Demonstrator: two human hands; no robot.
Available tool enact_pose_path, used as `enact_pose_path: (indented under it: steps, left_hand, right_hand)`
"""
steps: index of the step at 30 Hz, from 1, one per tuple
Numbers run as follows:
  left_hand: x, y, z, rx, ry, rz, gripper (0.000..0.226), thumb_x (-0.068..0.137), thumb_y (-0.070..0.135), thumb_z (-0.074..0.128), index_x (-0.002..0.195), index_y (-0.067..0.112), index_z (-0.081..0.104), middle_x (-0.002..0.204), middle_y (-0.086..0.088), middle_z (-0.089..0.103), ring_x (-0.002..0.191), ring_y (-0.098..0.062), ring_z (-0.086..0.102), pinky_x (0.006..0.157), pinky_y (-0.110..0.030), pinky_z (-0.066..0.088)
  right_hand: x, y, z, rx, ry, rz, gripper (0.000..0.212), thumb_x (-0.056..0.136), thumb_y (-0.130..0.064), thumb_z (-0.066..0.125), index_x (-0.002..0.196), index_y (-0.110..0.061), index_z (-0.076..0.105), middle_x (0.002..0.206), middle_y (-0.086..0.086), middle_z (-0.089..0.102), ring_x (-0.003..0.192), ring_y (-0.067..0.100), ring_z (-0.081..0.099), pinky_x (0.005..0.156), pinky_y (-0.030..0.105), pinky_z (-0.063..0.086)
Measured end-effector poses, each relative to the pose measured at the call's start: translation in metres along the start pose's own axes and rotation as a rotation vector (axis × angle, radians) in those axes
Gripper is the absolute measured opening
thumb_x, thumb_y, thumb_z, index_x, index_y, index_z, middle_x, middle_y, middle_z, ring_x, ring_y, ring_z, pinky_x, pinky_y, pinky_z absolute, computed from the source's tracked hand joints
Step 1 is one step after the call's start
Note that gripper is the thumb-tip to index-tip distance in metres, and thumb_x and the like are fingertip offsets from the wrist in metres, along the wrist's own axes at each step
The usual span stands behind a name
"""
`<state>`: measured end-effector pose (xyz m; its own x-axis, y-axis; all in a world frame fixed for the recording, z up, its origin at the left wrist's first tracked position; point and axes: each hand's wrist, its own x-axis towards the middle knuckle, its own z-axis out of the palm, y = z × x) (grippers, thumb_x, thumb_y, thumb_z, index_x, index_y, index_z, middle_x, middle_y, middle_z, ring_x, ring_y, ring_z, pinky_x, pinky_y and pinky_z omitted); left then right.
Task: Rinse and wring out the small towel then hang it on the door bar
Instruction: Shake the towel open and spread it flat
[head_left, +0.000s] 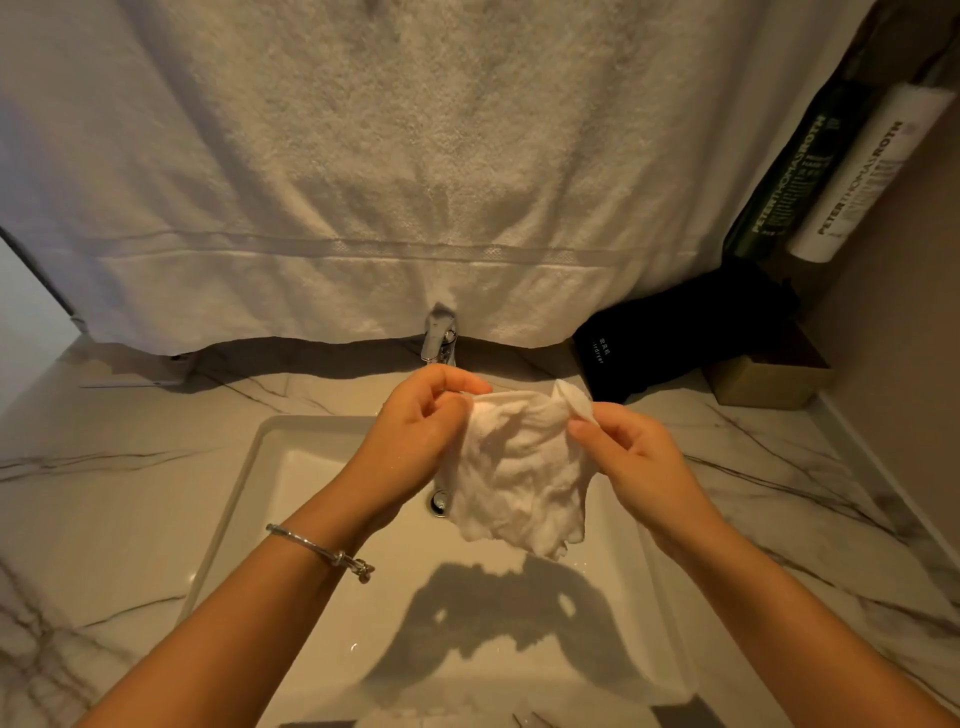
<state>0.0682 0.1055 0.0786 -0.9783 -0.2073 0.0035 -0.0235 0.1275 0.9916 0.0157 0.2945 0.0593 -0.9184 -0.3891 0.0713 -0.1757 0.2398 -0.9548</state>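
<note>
Item: small towel, white, crumpled, held in the air over the sink, its lower folds hanging above the drain. Grip: left hand pinches the upper left edge between thumb and curled fingers; right hand pinches the upper right corner, which sticks up past the fingertips. Both holds are light edge pinches, not a full clasp. Surroundings: faucet just beyond the hands, no stream visible; large hanging towel draped behind it; black pouch far right on the marble counter; two tubes upright in the right corner. Door bar not in view. Risks, judged: a wet corner may slip from so slight a pinch and drop into the basin; a towel carried out unwrung would likely drip on counter and floor; a wide swing could brush the pouch.
</note>
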Motion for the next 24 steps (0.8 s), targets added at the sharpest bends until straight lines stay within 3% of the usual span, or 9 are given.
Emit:
enact_pose_path:
  steps: [2,6,9,11,14,18,21,24]
  left_hand:
    - [0.000,0.000,-0.002,-0.014,-0.003,-0.016,0.027,0.091,0.003,0.042,0.085,0.017,0.064,0.083,-0.002,0.064,0.074,-0.010,0.059,0.059,-0.018,0.050]
    - [0.005,-0.003,-0.014,-0.032,0.062,-0.104,0.023,0.090,0.005,0.044,0.084,0.011,0.066,0.086,-0.005,0.065,0.077,-0.017,0.060,0.061,-0.022,0.049]
    - [0.008,-0.007,-0.031,0.062,0.076,-0.166,0.016,0.085,0.024,0.062,0.085,0.009,0.069,0.087,-0.010,0.068,0.078,-0.026,0.065,0.061,-0.030,0.053]
    - [0.008,-0.008,-0.043,0.148,0.061,-0.186,0.008,0.080,0.023,0.068,0.079,0.016,0.070,0.088,-0.009,0.069,0.077,-0.026,0.067,0.056,-0.029,0.053]
    - [0.010,-0.014,-0.054,0.146,0.149,-0.195,0.010,0.085,0.008,0.059,0.090,0.013,0.067,0.096,-0.013,0.066,0.080,-0.026,0.064,0.055,-0.028,0.050]
    - [0.006,-0.019,-0.057,0.041,0.275,-0.176,0.011,0.089,0.010,0.056,0.090,0.013,0.066,0.087,-0.009,0.065,0.076,-0.020,0.061,0.061,-0.027,0.051]
    - [0.005,-0.023,-0.062,0.026,0.235,-0.205,0.015,0.090,0.011,0.054,0.088,0.016,0.068,0.089,-0.007,0.068,0.078,-0.021,0.063,0.062,-0.030,0.052]
    - [0.003,-0.029,-0.067,0.059,0.174,-0.278,0.020,0.092,0.007,0.049,0.096,0.016,0.066,0.099,-0.014,0.066,0.083,-0.026,0.063,0.060,-0.032,0.054]
  right_hand:
    - [-0.001,0.002,-0.001,-0.042,-0.001,-0.021,0.024,0.093,-0.012,0.047,0.083,-0.016,0.069,0.084,0.015,0.068,0.074,0.020,0.064,0.066,0.028,0.052]
    - [-0.001,0.011,-0.007,-0.035,0.109,0.046,0.022,0.092,-0.010,0.045,0.088,-0.011,0.067,0.088,0.021,0.066,0.082,0.039,0.061,0.073,0.051,0.053]
    - [0.000,0.015,-0.022,0.051,0.212,0.167,0.024,0.092,-0.011,0.045,0.080,-0.018,0.065,0.079,0.010,0.064,0.073,0.027,0.058,0.067,0.041,0.049]
    - [0.001,0.016,-0.031,0.139,0.262,0.247,0.025,0.093,-0.013,0.046,0.078,-0.021,0.065,0.079,0.004,0.065,0.072,0.020,0.060,0.064,0.034,0.051]
    - [0.001,0.019,-0.040,0.203,0.244,0.355,0.023,0.093,-0.017,0.046,0.080,-0.020,0.065,0.083,0.008,0.066,0.073,0.022,0.060,0.062,0.033,0.048]
    - [-0.002,0.026,-0.041,0.049,0.142,0.441,0.027,0.094,-0.023,0.043,0.078,-0.020,0.064,0.079,0.010,0.063,0.070,0.023,0.054,0.060,0.031,0.042]
    - [-0.005,0.026,-0.041,-0.047,0.103,0.450,0.025,0.094,-0.018,0.043,0.081,-0.019,0.064,0.079,0.009,0.065,0.068,0.021,0.056,0.057,0.029,0.043]
    - [-0.005,0.020,-0.041,0.082,0.104,0.438,0.023,0.093,-0.019,0.044,0.085,-0.020,0.065,0.090,0.011,0.068,0.077,0.023,0.061,0.063,0.032,0.046]
